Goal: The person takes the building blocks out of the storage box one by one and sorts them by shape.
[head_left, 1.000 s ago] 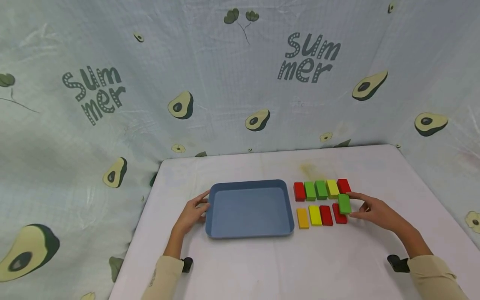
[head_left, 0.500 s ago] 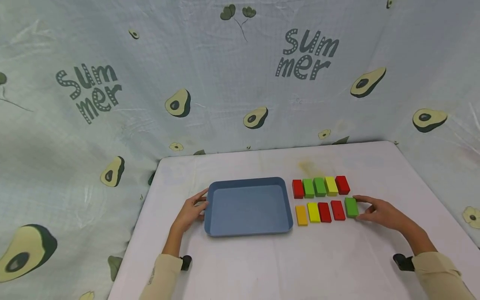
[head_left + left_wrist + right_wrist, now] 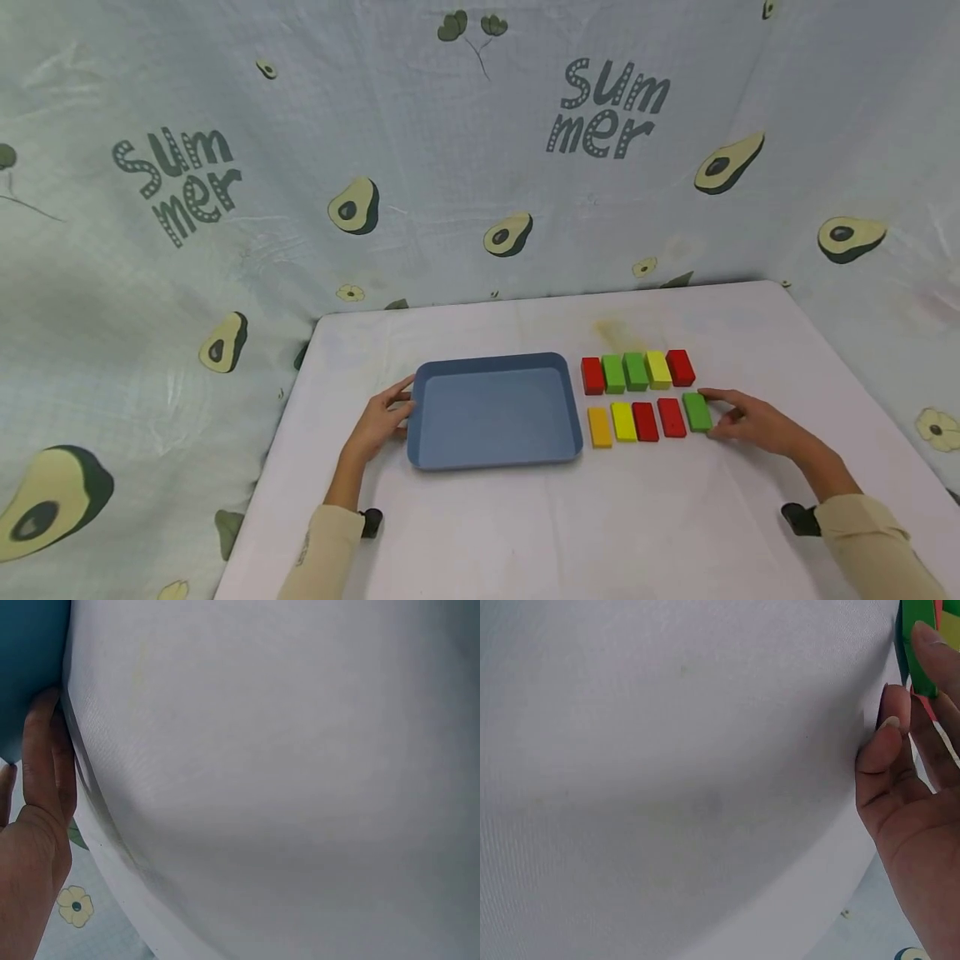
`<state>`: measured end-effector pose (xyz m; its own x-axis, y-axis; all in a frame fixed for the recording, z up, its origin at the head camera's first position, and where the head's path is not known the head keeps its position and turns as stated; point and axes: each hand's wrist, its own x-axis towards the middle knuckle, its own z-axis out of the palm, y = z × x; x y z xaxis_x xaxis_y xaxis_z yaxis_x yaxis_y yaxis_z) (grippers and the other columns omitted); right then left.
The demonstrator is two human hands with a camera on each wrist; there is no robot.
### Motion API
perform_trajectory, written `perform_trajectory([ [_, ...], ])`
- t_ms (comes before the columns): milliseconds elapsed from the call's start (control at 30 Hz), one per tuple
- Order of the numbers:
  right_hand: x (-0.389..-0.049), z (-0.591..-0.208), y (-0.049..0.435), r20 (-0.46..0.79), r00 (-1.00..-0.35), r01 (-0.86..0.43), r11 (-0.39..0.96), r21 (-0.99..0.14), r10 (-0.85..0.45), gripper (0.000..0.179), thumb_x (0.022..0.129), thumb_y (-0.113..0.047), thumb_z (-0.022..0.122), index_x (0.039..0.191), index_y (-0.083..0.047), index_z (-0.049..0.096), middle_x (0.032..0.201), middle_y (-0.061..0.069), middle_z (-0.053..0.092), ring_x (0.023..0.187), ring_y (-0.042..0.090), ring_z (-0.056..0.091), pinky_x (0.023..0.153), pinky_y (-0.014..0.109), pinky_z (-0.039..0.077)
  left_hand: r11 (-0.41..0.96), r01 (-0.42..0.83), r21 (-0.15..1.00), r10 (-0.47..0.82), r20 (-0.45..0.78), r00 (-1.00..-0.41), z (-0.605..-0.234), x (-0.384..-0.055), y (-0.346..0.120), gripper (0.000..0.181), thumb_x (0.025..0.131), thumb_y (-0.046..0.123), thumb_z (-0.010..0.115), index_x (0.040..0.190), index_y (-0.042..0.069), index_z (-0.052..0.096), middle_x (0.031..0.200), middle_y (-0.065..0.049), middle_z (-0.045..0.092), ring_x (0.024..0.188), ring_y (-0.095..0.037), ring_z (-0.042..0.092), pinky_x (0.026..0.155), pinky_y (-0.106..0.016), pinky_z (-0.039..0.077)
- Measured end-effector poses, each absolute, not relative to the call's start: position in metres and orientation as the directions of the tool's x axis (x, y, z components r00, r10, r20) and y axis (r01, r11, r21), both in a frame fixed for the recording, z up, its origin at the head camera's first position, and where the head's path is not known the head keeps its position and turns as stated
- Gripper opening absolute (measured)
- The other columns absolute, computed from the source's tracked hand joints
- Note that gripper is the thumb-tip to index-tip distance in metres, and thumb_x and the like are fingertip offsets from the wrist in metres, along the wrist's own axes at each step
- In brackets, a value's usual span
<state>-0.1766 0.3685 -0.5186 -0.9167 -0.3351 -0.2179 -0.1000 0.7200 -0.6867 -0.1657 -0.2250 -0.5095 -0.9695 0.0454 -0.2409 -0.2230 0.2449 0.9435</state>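
My right hand (image 3: 753,423) pinches a green block (image 3: 697,412) at the right end of the front row, index finger at its far end and thumb at its near end. In the right wrist view the thumb lies on the green block (image 3: 919,664), while the other fingers are curled below. My left hand (image 3: 380,425) rests against the left side of a blue-grey rectangular tray (image 3: 495,461). Its extended fingers (image 3: 41,757) touch the tray's outer wall in the left wrist view. Left of the green block stand a red block (image 3: 672,417), another red block (image 3: 645,422), a yellow block (image 3: 623,422) and an orange block (image 3: 599,427).
Behind the front row runs a second row: a red block (image 3: 592,376), two green blocks (image 3: 613,373), a yellow block (image 3: 658,370) and a red block (image 3: 681,367). A white-covered table (image 3: 525,533) carries everything. A printed curtain (image 3: 450,150) hangs behind it.
My right hand has brought the green block from over the front row's right-end red block down to the right of it. My left hand has stayed at the tray; the head view shifted slightly.
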Motion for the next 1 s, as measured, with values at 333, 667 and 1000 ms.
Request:
perform_trajectory([
  [333, -0.174, -0.52, 0.365, -0.241, -0.904, -0.089, 0.708, -0.7, -0.352, 0.072, 0.08, -0.019, 0.075, 0.139, 0.002, 0.04, 0.118, 0.019, 0.046, 0.088, 0.024, 0.05, 0.068, 0.03, 0.048, 0.253, -0.239, 0.938, 0.026, -0.253, -0.967, -0.507, -0.164, -0.225, 0.054, 0.093, 0.007, 0.056, 0.145, 0.012, 0.04, 0.129, -0.025, 0.045, 0.103, -0.032, 0.057, 0.071, -0.038, 0.054],
  [667, -0.176, -0.498, 0.362, -0.185, -0.929, -0.153, 0.788, -0.596, -0.32, 0.072, 0.084, -0.024, 0.071, 0.14, 0.004, 0.036, 0.13, 0.031, 0.041, 0.096, 0.036, 0.054, 0.075, 0.044, 0.052, 0.249, -0.231, 0.941, 0.033, -0.247, -0.969, -0.491, -0.159, -0.217, 0.055, 0.092, 0.003, 0.056, 0.144, 0.007, 0.039, 0.127, -0.028, 0.046, 0.103, -0.037, 0.057, 0.071, -0.042, 0.054],
  [1000, -0.178, -0.496, 0.362, 0.008, -0.977, -0.182, 0.815, -0.549, -0.213, 0.051, 0.092, -0.016, 0.061, 0.135, 0.004, 0.043, 0.126, 0.03, 0.047, 0.098, 0.041, 0.054, 0.073, 0.05, 0.051, 0.284, -0.22, 0.933, -0.006, -0.227, -0.974, -0.511, -0.166, -0.22, 0.054, 0.092, 0.005, 0.056, 0.144, 0.012, 0.041, 0.127, -0.024, 0.048, 0.1, -0.032, 0.059, 0.069, -0.039, 0.054],
])
